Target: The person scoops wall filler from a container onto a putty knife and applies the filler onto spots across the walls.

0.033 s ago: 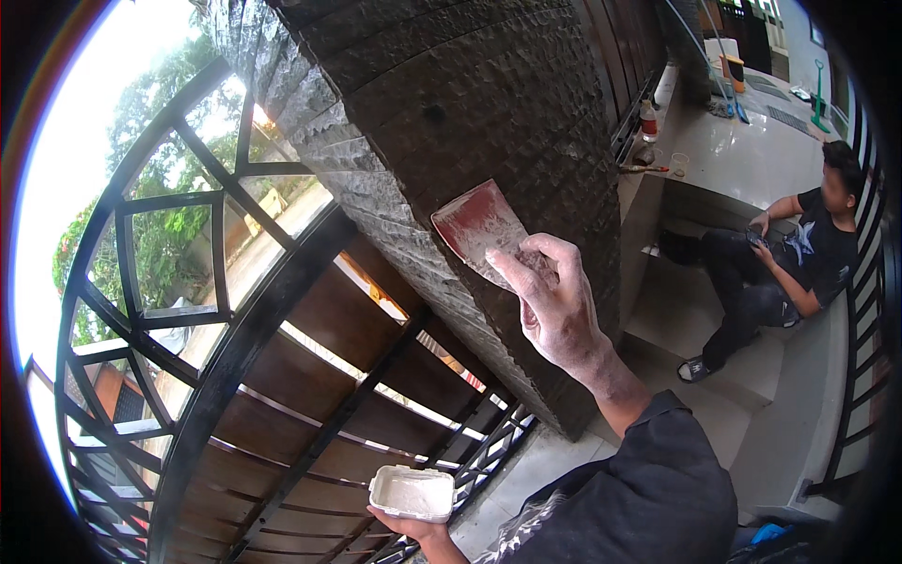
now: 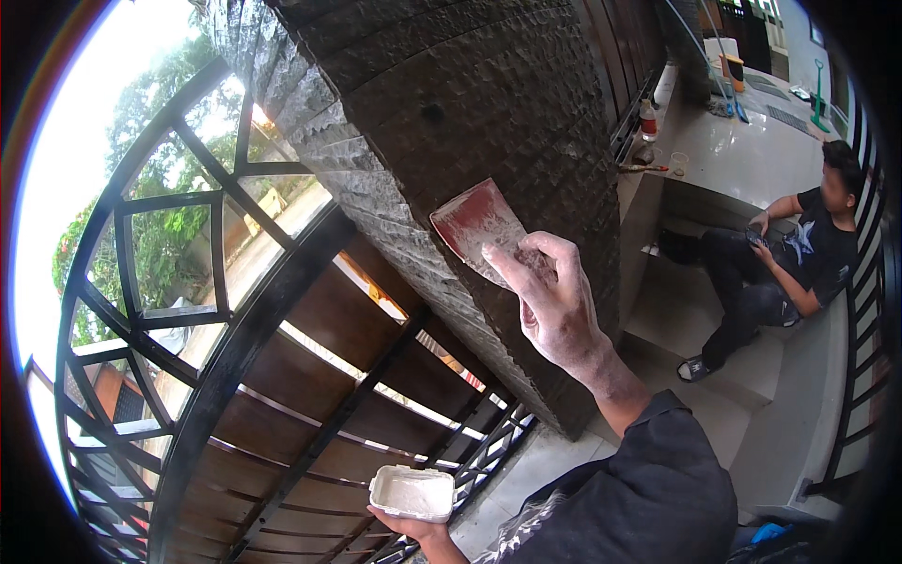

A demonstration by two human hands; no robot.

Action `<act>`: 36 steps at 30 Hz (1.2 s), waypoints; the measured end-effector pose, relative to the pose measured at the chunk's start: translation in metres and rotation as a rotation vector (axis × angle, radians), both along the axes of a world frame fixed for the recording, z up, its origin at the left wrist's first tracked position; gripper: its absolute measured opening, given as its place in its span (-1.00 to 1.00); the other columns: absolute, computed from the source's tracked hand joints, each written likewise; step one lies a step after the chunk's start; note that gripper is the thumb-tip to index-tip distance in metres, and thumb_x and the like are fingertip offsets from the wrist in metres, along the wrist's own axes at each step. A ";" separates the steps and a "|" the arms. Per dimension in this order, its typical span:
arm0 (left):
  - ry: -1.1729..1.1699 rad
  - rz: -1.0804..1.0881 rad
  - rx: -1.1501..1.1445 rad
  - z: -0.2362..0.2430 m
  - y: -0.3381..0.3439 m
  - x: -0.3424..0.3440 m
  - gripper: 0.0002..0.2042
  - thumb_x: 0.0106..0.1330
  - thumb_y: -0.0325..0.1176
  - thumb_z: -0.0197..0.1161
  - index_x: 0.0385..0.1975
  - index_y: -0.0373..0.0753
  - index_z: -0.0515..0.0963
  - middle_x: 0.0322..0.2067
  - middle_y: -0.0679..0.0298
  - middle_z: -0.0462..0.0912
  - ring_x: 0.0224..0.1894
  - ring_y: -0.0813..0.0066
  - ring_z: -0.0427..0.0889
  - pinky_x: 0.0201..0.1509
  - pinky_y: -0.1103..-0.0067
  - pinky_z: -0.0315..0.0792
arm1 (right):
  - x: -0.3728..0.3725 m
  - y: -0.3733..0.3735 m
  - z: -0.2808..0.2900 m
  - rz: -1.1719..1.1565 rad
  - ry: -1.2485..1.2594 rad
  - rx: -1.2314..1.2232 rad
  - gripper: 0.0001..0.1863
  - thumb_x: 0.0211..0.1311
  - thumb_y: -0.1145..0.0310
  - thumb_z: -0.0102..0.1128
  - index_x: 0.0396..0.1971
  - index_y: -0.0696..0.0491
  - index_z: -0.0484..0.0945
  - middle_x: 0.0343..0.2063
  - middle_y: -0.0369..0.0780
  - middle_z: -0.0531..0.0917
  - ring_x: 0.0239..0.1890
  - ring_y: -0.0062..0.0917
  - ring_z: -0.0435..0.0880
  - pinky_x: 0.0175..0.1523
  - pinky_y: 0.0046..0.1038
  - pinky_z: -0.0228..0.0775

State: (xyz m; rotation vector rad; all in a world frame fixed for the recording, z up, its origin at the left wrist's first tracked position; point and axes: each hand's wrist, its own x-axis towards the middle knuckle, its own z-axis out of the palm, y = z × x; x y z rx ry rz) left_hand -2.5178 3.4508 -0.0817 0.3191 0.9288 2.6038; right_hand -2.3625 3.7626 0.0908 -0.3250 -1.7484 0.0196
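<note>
My right hand [image 2: 564,310], dusted with pale powder, pinches a flat red spreader [image 2: 477,224] smeared with whitish paste. The spreader lies over the corner edge of a dark, rough stone-faced pillar [image 2: 413,94], though I cannot tell how firmly it touches. Lower down, my left hand [image 2: 413,529] cups a small white lidless tub [image 2: 413,514] from beneath. Pale paste covers the tub's bottom.
A curved black metal gate [image 2: 329,362] with brown panels runs along the left. On the right, a person [image 2: 799,235] sits on the steps holding a phone. Behind are a red-labelled bottle [image 2: 648,122], a clear cup [image 2: 678,164] and mops [image 2: 723,99].
</note>
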 end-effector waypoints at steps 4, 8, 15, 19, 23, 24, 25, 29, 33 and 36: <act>-0.016 0.029 -0.045 -0.001 0.001 0.000 -0.39 0.26 0.30 -0.16 0.14 0.00 0.37 0.04 0.18 0.49 0.01 0.08 0.54 -0.03 0.09 0.52 | -0.004 -0.001 0.003 -0.039 -0.029 -0.014 -0.15 -0.20 0.71 0.18 0.22 -0.19 0.32 -0.11 -0.18 0.31 -0.10 -0.35 0.44 0.01 -0.33 0.41; -0.024 0.069 -0.034 0.001 0.009 -0.005 -0.38 0.26 0.30 -0.16 0.13 -0.01 0.37 0.05 0.18 0.49 0.01 0.08 0.54 -0.04 0.10 0.52 | -0.005 0.005 0.004 0.021 0.006 -0.019 -0.19 -0.20 0.72 0.19 0.17 -0.17 0.35 -0.09 -0.16 0.27 -0.09 -0.34 0.43 0.00 -0.31 0.41; -0.023 0.058 -0.052 -0.002 0.005 -0.006 -0.38 0.26 0.30 -0.17 0.14 -0.01 0.36 0.05 0.17 0.48 0.01 0.08 0.53 -0.04 0.09 0.52 | -0.006 0.004 -0.005 0.036 0.052 0.044 -0.25 -0.10 0.65 0.27 0.14 -0.27 0.32 -0.08 -0.17 0.25 -0.10 -0.36 0.42 -0.02 -0.33 0.41; -0.032 0.041 -0.042 -0.006 0.001 -0.009 -0.37 0.26 0.31 -0.17 0.14 -0.01 0.36 0.05 0.17 0.49 0.01 0.08 0.53 -0.04 0.09 0.52 | -0.005 -0.004 0.001 0.013 0.034 0.081 -0.30 -0.05 0.56 0.32 0.11 -0.33 0.35 -0.09 -0.18 0.26 -0.12 -0.39 0.43 -0.03 -0.36 0.41; 0.015 0.008 -0.051 -0.004 0.004 -0.011 -0.37 0.25 0.30 -0.15 0.14 -0.01 0.37 0.04 0.17 0.49 0.02 0.08 0.53 -0.03 0.08 0.51 | -0.005 -0.004 0.004 -0.044 -0.002 0.062 -0.40 0.03 0.48 0.31 0.09 -0.32 0.39 -0.11 -0.20 0.26 -0.13 -0.42 0.44 -0.05 -0.36 0.43; 0.013 -0.006 -0.057 -0.002 0.005 -0.011 -0.37 0.25 0.30 -0.15 0.14 -0.01 0.37 0.04 0.17 0.49 0.02 0.08 0.53 -0.03 0.08 0.51 | -0.006 -0.003 0.003 -0.047 0.008 0.079 -0.43 0.05 0.48 0.30 0.08 -0.30 0.40 -0.12 -0.20 0.26 -0.13 -0.43 0.44 -0.05 -0.36 0.44; 0.023 -0.026 -0.026 0.000 0.006 -0.010 -0.38 0.25 0.30 -0.15 0.13 -0.02 0.38 0.05 0.18 0.49 0.02 0.08 0.53 -0.02 0.08 0.51 | -0.007 -0.003 0.003 -0.062 0.005 0.072 -0.43 0.05 0.48 0.30 0.08 -0.30 0.40 -0.12 -0.20 0.26 -0.13 -0.43 0.44 -0.05 -0.36 0.44; 0.003 -0.046 -0.015 -0.002 0.010 -0.012 -0.35 0.24 0.31 -0.15 0.13 -0.05 0.39 0.06 0.17 0.48 0.02 0.07 0.53 0.01 0.09 0.49 | -0.004 -0.003 0.005 -0.014 0.025 0.025 -0.45 0.06 0.45 0.29 0.08 -0.27 0.40 -0.14 -0.18 0.28 -0.13 -0.43 0.45 -0.06 -0.35 0.47; 0.022 -0.086 -0.079 -0.003 0.012 -0.010 -0.32 0.22 0.33 -0.16 0.14 -0.07 0.38 0.06 0.16 0.48 0.02 0.07 0.52 0.01 0.09 0.49 | 0.000 -0.003 0.007 0.075 0.032 0.002 -0.50 0.02 0.48 0.30 -0.01 -0.17 0.37 -0.14 -0.15 0.32 -0.10 -0.38 0.47 -0.06 -0.32 0.48; 0.046 -0.114 -0.081 -0.003 0.013 -0.009 -0.30 0.22 0.34 -0.17 0.15 -0.08 0.37 0.06 0.14 0.48 0.03 0.05 0.52 0.06 0.08 0.46 | 0.001 -0.004 0.007 0.053 0.038 0.035 -0.41 -0.05 0.49 0.36 0.02 -0.16 0.33 -0.11 -0.14 0.32 -0.11 -0.42 0.47 -0.06 -0.33 0.49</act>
